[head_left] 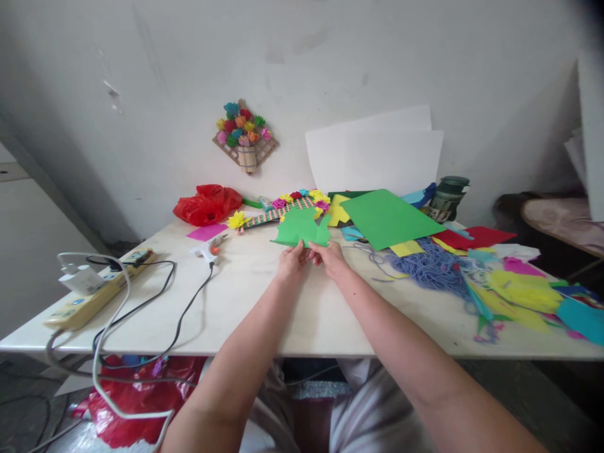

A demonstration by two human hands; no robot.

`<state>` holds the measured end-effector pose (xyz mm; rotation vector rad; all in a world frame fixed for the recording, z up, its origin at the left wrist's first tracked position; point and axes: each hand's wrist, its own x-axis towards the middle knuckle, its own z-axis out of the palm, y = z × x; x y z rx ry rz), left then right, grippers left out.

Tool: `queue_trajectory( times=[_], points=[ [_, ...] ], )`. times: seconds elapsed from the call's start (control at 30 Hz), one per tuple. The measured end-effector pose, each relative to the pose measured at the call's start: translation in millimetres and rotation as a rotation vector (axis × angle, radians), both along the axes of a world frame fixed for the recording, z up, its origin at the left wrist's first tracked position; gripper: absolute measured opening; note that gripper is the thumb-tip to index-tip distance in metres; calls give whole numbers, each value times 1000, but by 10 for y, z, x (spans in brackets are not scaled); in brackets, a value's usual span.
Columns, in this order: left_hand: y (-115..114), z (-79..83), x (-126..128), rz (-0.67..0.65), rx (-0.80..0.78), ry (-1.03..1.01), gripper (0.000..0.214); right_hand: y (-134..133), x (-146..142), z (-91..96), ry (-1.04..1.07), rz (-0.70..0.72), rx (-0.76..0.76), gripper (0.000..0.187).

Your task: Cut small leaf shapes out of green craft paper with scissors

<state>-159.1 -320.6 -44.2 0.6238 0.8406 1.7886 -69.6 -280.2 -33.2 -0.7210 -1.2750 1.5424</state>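
A piece of green paper (301, 227) with an uneven, cut-out upper edge is held up over the middle of the table. My left hand (293, 259) pinches its lower edge, thumb on top. Close beside it, my right hand (328, 256) grips the same edge with thumb and fingers. Just behind the paper lies a woven, checked craft piece (264, 218) trimmed with small paper flowers, partly hidden. A yellow paper flower (238, 219) sits at its left end. To the right rests a large green sheet (394, 217).
A white glue gun (206, 250) lies left, its black cord running to a power strip (89, 299). Blue yarn (431, 267) and coloured paper scraps (523, 292) cover the right side. A red plastic bag (207, 204) and a dark green jar (447, 198) stand at the back.
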Motion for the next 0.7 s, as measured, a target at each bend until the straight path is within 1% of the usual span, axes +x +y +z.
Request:
queue_trajectory(
  times=[0.13, 0.3, 0.43, 0.57, 0.7],
  points=[
    [13, 4, -14, 81, -24, -34, 20, -29, -15, 22, -11, -3, 16, 24],
    [10, 55, -75, 212, -57, -125, 17, -33, 0, 24, -29, -21, 17, 25],
    [-5, 92, -97, 240, -69, -136, 16, -15, -4, 19, -36, -20, 16, 25],
    [-25, 111, -130, 271, -66, -162, 11, 2, 4, 14, -6, -27, 6, 24],
    [-27, 115, -175, 274, -88, -197, 9, 2, 25, 9, 16, -20, -1, 23]
  ],
)
